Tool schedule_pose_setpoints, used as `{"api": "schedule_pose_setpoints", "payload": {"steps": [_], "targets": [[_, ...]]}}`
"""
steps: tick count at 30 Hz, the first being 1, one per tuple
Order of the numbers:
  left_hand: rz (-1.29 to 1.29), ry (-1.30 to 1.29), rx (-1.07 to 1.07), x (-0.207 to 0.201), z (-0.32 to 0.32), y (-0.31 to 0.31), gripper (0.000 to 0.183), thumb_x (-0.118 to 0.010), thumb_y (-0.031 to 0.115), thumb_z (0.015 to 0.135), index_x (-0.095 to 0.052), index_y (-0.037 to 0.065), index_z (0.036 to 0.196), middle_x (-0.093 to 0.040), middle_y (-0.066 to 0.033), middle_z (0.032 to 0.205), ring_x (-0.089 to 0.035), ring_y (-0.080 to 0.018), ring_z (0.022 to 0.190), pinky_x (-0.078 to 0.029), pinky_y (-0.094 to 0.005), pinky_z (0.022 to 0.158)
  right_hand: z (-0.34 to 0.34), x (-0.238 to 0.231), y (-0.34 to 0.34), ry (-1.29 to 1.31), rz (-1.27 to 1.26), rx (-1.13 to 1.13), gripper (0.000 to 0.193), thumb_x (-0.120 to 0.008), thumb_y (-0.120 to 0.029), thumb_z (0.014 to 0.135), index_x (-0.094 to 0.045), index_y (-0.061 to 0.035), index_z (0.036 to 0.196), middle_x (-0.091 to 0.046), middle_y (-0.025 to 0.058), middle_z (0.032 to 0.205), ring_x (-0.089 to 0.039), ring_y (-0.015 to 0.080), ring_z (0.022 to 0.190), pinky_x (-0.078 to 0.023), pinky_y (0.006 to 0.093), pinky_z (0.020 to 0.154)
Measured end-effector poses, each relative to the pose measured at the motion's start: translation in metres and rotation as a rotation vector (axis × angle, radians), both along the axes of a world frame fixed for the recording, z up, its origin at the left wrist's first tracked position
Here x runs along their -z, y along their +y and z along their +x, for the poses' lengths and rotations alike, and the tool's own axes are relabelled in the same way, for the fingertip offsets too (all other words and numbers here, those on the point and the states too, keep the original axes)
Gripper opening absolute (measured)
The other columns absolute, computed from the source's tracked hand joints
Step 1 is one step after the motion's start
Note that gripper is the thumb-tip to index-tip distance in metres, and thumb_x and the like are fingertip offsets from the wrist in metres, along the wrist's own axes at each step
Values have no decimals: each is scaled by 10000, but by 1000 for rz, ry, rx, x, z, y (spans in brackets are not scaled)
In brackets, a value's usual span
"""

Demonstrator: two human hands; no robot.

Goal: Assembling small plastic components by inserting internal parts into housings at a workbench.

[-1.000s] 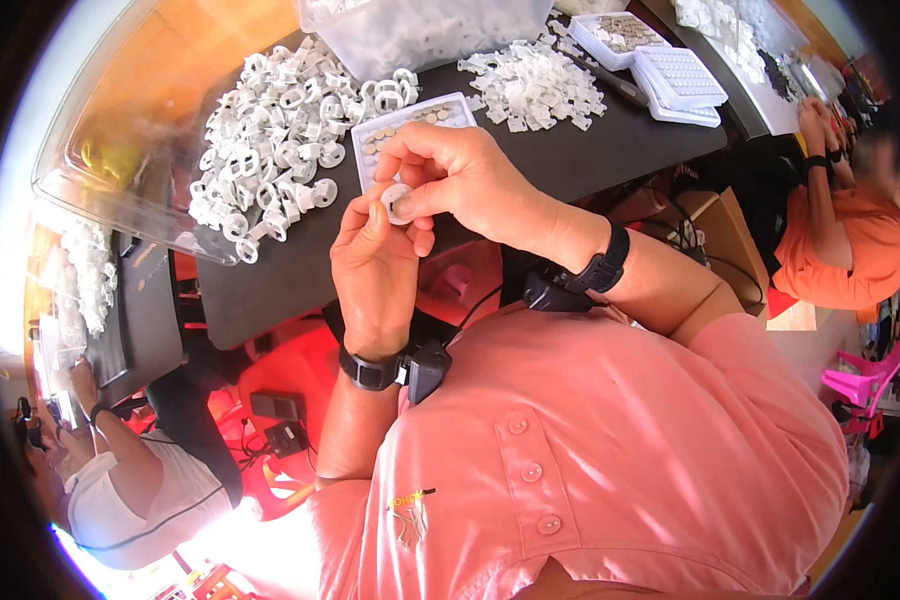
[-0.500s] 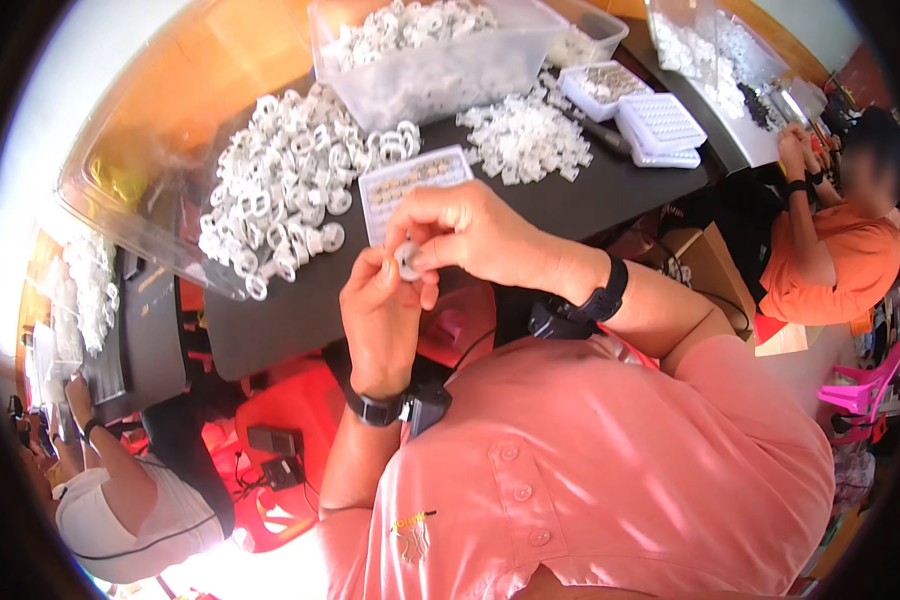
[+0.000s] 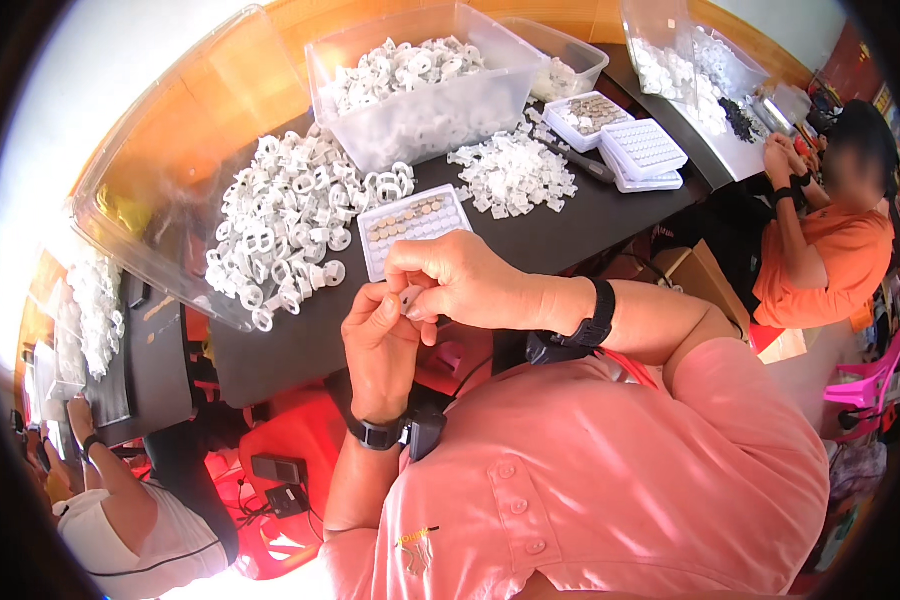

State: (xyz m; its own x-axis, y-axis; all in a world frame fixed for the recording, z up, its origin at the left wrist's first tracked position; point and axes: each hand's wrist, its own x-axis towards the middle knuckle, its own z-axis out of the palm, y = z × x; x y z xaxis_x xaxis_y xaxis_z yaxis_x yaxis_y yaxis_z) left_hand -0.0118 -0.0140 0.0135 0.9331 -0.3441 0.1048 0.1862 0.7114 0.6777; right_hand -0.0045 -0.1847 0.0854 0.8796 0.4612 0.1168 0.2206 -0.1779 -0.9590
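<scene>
The left hand (image 3: pixel 382 335), pointing forward, and right hand (image 3: pixel 465 283), reaching leftward, are pinching a part (image 3: pixel 410 296); a tray (image 3: pixel 378 264) is lying just beyond.

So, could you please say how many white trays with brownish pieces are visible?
2: the near tray, just beyond the right hand, and the far tray, at the upper right beside the stacked trays. More may be hidden in the stack.

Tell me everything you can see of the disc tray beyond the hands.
The disc tray is a shallow pale rectangle, plastic-looking, with rows of round pockets; some hold tan discs, others look empty. It lies flat on the dark table, between white ring parts and white flat pieces. The right hand hides part of its near edge; contact is unclear.
</scene>
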Motion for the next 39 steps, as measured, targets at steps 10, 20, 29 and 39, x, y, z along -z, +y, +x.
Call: {"api": "schedule_pose_setpoints", "payload": {"steps": [10,20,29,39], "targets": [[-16,-67,62,7,3,3,328,-585,177,996,-613,16,1281,-663,-213,1138,-652,-286,929,-523,-348,707,72,-102,-65,-503,-128,407,252,-670,-113,903,-619,-65,1145,-621,-9,940,-582,74,813,-483,261,692],[-78,-98,158,6,6,1,297,-589,131,982,-624,-3,1245,-672,-211,1093,-667,-285,903,-532,-358,709,-79,142,-104,196,-541,-252,219,-640,-175,870,-694,-73,1056,-718,106,981,-679,269,953,-514,393,827],[91,-221,140,-19,-5,29,322,-593,177,979,-627,11,1253,-670,-203,1043,-649,-266,860,-499,-336,667,-115,111,-143,641,-841,-222,321,-594,-61,806,-664,-33,1117,-708,137,1026,-676,276,978,-538,403,788],[103,-155,-101,3,-4,73,302,-560,167,1000,-621,13,1253,-661,-168,1084,-620,-246,890,-469,-329,690,-150,132,-162,881,-547,-86,399,-677,-62,803,-669,-13,1200,-694,77,1022,-658,175,929,-545,334,786]]}}
